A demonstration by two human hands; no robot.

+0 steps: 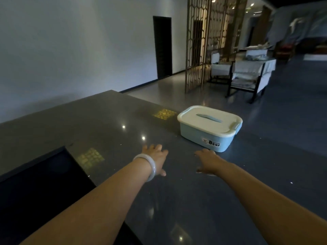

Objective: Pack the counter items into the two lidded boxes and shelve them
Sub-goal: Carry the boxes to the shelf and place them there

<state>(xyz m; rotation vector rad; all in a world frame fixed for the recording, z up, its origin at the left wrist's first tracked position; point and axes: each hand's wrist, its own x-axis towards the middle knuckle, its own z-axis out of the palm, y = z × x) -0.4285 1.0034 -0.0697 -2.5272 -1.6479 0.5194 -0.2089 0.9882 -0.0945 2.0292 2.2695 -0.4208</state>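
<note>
A light blue box (200, 137) with a white lid (208, 120) shut on it and a blue handle stands on the dark grey counter (106, 121), near its right edge. Both of my arms stretch out over the counter. My left hand (155, 159), with a pale bangle at the wrist, hovers palm down with fingers apart, left of the box. Just in front of the box's near corner is my right hand (208, 161), also palm down and spread, not touching the box. Neither hand holds anything.
A dark recessed panel (35, 183) is set into the counter at the left. Beyond the counter's right edge lies a shiny floor with a lattice screen (208, 41), chairs (247, 76) and a dark doorway (162, 46).
</note>
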